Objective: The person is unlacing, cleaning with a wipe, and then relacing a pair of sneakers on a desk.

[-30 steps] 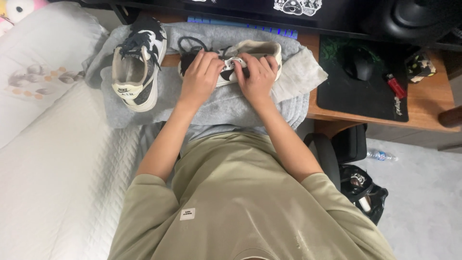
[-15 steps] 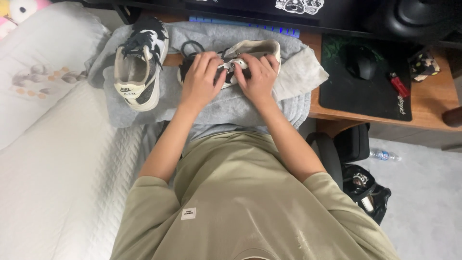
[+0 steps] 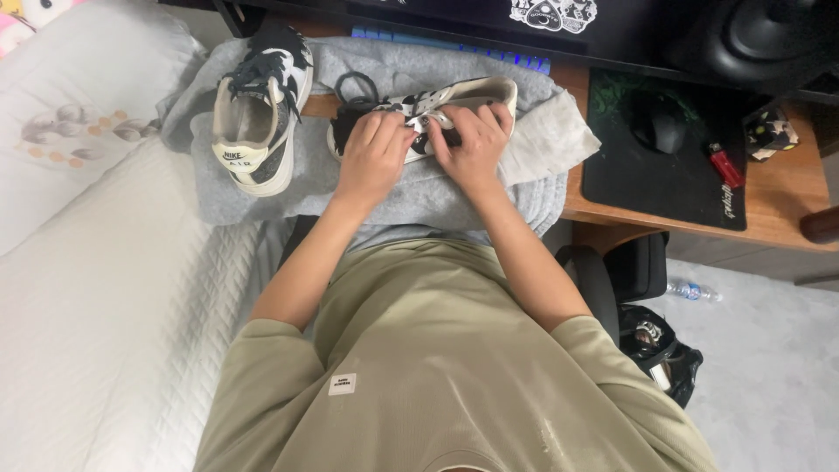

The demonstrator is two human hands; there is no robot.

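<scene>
Little has shifted: both hands, left [image 3: 374,157] and right [image 3: 472,144], stay curled, fingers pinching the sneaker [image 3: 424,114]

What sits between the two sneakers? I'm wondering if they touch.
In the head view, a strip of grey cloth separates the upright sneaker from the sneaker under both hands; a black lace loop lies there too. They don't touch.

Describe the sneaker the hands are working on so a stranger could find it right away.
On the wooden desk lies a crumpled grey cloth with two black-and-white sneakers. The sneaker lying on its side sits under the left hand and right hand. The other sneaker stands upright and untouched.
</scene>
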